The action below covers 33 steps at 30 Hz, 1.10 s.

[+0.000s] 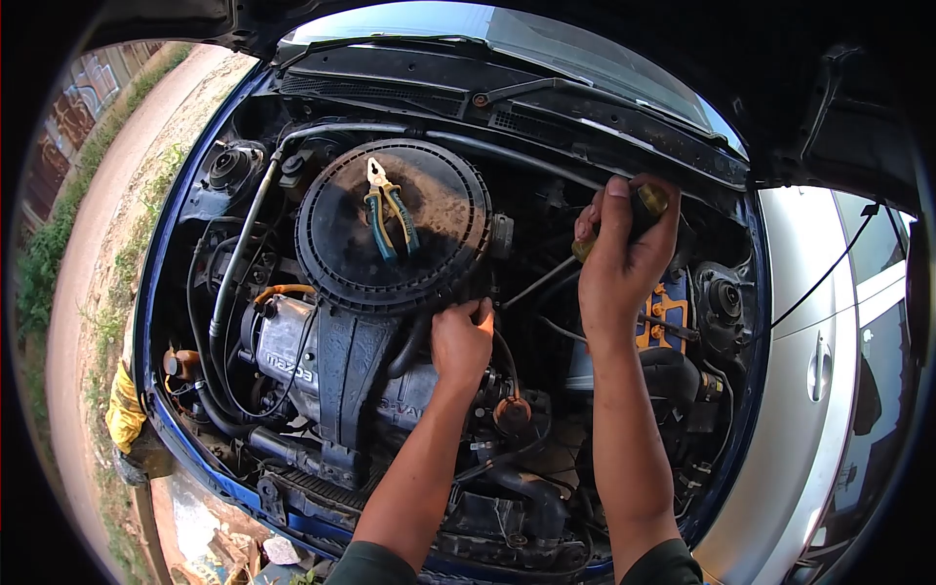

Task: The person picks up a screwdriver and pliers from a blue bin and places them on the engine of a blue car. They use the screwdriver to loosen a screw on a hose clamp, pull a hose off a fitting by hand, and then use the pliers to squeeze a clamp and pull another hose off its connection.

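My right hand (629, 249) is wrapped round the dark and yellow handle of a screwdriver (539, 283) above the right part of the engine bay. Its metal shaft slants down to the left, the tip ending close by my left hand (463, 339). Those left fingers are curled in at the lower right edge of the round black air filter housing (327, 258); what they grip, if anything, is hidden. On top of the housing lie pliers (390, 210) with blue-green and yellow handles, jaws pointing away from me.
A Mazda-marked engine cover (292, 363) sits left of the black intake duct (351, 380). The battery (668, 312) is on the right, hoses around it. Overhead hangs the raised bonnet (829, 107). A silver car (814, 370) stands close on the right.
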Available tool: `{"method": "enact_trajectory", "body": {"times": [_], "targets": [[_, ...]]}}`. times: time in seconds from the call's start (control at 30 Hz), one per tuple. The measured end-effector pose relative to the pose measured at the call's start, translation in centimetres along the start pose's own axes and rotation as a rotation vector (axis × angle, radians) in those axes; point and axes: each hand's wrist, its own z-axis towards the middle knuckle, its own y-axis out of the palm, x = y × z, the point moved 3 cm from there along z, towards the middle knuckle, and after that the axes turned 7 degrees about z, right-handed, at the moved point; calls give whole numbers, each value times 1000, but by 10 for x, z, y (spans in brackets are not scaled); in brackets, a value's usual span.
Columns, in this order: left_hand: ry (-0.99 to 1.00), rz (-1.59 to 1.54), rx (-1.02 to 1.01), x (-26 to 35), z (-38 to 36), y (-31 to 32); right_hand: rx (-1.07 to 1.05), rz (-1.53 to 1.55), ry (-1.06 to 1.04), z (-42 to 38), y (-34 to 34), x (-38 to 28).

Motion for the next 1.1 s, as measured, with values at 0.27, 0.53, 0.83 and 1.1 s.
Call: {"method": "enact_trajectory", "body": {"times": [0.27, 0.53, 0.83, 1.1], "targets": [[5, -1, 5, 0, 0, 0, -34, 17, -82, 1, 6, 2], [28, -3, 23, -3, 0, 2, -73, 78, -9, -5, 12, 8], [29, -8, 10, -2, 1, 1, -88, 82, -17, -5, 15, 6], [42, -14, 22, -6, 2, 4, -266, 211, 78, -4, 24, -4]]}}
